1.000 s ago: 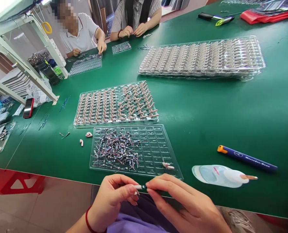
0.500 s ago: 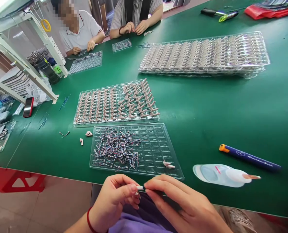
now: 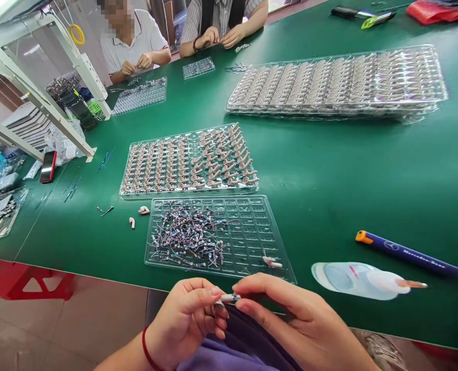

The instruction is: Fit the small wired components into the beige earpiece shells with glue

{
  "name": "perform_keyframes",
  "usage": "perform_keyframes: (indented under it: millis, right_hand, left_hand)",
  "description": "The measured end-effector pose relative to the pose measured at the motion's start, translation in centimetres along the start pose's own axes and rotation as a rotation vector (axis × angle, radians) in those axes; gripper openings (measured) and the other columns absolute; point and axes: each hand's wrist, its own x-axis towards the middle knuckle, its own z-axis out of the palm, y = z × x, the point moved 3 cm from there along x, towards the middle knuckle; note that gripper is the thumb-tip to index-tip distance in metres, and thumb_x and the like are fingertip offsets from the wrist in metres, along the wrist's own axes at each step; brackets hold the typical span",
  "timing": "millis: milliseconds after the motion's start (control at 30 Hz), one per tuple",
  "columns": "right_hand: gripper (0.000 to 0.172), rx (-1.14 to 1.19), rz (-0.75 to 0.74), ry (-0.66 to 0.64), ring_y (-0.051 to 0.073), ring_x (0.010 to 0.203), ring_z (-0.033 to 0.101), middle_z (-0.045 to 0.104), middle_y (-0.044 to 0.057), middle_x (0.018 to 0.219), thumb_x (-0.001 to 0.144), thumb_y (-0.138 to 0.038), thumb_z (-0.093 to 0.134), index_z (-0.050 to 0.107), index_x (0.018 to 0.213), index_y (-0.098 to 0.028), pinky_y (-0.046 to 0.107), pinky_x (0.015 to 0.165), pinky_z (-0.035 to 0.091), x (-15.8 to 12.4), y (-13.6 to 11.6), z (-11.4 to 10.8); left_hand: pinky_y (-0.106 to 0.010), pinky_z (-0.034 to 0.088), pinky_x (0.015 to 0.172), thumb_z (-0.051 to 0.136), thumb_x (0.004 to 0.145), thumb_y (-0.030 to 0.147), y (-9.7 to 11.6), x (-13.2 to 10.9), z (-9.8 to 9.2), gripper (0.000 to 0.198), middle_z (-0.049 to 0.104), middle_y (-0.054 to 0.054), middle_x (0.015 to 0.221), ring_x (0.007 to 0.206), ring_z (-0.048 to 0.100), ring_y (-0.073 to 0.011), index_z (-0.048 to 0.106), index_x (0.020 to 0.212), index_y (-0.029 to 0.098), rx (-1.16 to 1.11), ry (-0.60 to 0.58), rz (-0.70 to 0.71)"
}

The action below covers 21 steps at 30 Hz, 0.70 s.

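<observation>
At the bottom centre of the frame, the left hand [image 3: 192, 312] pinches a small pale earbud casing [image 3: 226, 298] between thumb and fingers. The right hand [image 3: 298, 314] has thumb and forefinger at the casing's bluish end; whether they grip it, I cannot tell. Just above the hands lies a clear blister tray [image 3: 255, 221], with a heap of small wired components [image 3: 190, 237] on its left part and pale earbud shells [image 3: 272, 262] at its lower right corner. A squeeze bottle [image 3: 352, 279] lies at lower right. Behind, in mid-frame, a filled earbud tray [image 3: 190, 194] stands; stacked trays [image 3: 337, 85] fill the upper right. Two co-workers [image 3: 138, 44] sit at upper left and top centre.
</observation>
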Motion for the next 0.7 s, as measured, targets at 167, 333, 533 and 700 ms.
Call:
perform_keyframes:
  millis: [167, 333, 533, 700]
  right_hand:
    - [0.009, 0.069, 0.012, -0.058, 0.008, 0.060, 0.067, 0.071, -0.005, 0.070, 0.088, -0.022, 0.061, 0.067, 0.081, -0.023, 0.012, 0.059, 0.052, 0.0, 0.3, 0.4]
    - [0.009, 0.119, -0.089, 0.041, 0.008, 0.060, 0.067, 0.070, -0.004, 0.071, 0.087, -0.017, 0.063, 0.067, 0.085, -0.025, 0.012, 0.059, 0.053, -0.4, -0.1, 0.6]
    - [0.012, 0.141, -0.200, 0.077, 0.011, 0.058, 0.067, 0.071, 0.001, 0.071, 0.087, -0.013, 0.061, 0.068, 0.088, -0.022, 0.015, 0.056, 0.056, -0.2, -1.1, 0.2]
    - [0.012, 0.195, -0.212, 0.095, 0.012, 0.059, 0.067, 0.070, 0.001, 0.071, 0.088, -0.014, 0.061, 0.069, 0.089, -0.022, 0.016, 0.055, 0.056, 0.1, -1.3, 0.6]
  left_hand:
    - [-0.017, 0.046, 0.042, 0.088, 0.054, 0.033, 0.1, -0.1, 0.1, 0.033, 0.065, -0.003, 0.056, 0.043, 0.058, -0.0080, 0.065, 0.064, 0.011, 0.029, -0.016, 0.037]
    - [-0.018, 0.047, 0.046, 0.089, 0.053, 0.033, 0.2, -0.4, 0.4, 0.032, 0.064, -0.002, 0.055, 0.046, 0.056, -0.0075, 0.068, 0.063, 0.011, 0.090, -0.031, 0.123]
    - [-0.020, 0.045, 0.050, 0.089, 0.055, 0.035, 0.2, -0.7, 0.4, 0.031, 0.064, -0.002, 0.054, 0.048, 0.055, -0.0080, 0.072, 0.065, 0.011, 0.209, -0.047, 0.243]
    - [-0.021, 0.046, 0.053, 0.087, 0.059, 0.034, 0.0, -0.7, 0.2, 0.026, 0.066, -0.002, 0.058, 0.050, 0.056, -0.0090, 0.074, 0.068, 0.012, 0.240, -0.085, 0.278]
